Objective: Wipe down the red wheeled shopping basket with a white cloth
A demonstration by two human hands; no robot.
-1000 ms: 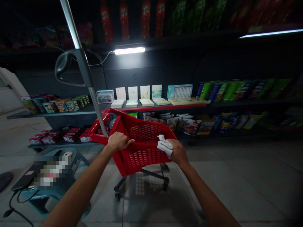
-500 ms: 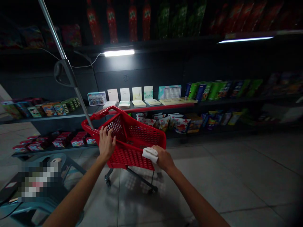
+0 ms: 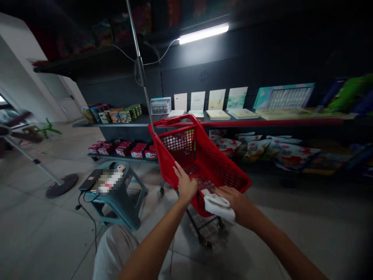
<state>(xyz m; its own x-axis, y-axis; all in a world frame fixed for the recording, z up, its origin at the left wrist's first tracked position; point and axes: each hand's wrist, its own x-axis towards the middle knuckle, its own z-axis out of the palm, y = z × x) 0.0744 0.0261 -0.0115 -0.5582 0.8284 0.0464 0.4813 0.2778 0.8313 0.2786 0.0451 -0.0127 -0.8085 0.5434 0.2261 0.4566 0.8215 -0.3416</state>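
A small red shopping cart (image 3: 201,155) with perforated plastic sides stands before me, its handle toward the far left. My left hand (image 3: 186,186) rests against the cart's near side, fingers stretched out and holding nothing. At the cart's near front corner, my right hand (image 3: 233,200) grips a folded white cloth (image 3: 218,206), which lies over the rim. The fingers of that hand are partly hidden by the cloth and the rim. Inside, the cart's bottom shows as a bare grid.
A blue-grey stool (image 3: 122,206) with a cabled device stands left, near my knee (image 3: 115,249). Beyond it is a pedestal fan (image 3: 62,184). Behind the cart, a shelf (image 3: 279,123) holds books and boxes. A metal pole (image 3: 135,35) rises at the handle.
My view has swung left and come closer, so the cart appears farther right and larger. The fan and my knee have come into view. My right hand still holds the cloth.
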